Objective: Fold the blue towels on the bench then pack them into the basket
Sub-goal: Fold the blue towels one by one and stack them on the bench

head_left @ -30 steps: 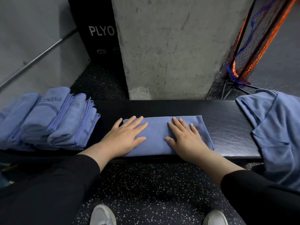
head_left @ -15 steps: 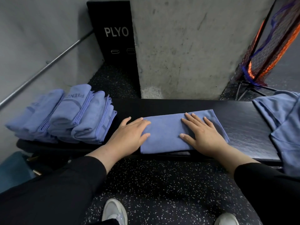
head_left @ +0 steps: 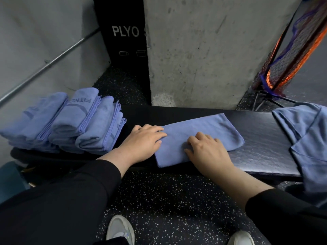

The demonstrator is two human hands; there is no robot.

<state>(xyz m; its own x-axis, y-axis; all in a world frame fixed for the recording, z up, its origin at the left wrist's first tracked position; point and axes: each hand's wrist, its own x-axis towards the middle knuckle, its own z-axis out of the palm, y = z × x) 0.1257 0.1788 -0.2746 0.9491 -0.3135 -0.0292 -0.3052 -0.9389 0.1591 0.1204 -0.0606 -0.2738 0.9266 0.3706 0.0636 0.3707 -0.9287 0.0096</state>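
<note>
Folded blue towel (head_left: 203,137) on black bench (head_left: 265,144).
Left hand (head_left: 143,142) flat on its end; right hand (head_left: 207,151) curled, pinching its fabric.

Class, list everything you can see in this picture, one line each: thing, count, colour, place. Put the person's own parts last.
folded towel: one, blue, middle of the bench, under both hands
stack of folded towels: one pile, exact count unclear, blue, left end of the bench
unfolded towels: count unclear, blue, draped over the bench's right end
bench: one, black, across the middle
plyo box: one, black with white lettering, behind the bench
concrete pillar: one, grey, behind the bench
bar: one, grey metal, along the left wall
net: one, orange and dark mesh, top right
shoes: two, pale, on the speckled floor
left hand: on the towel's left end
right hand: fingers curled on the towel
</note>
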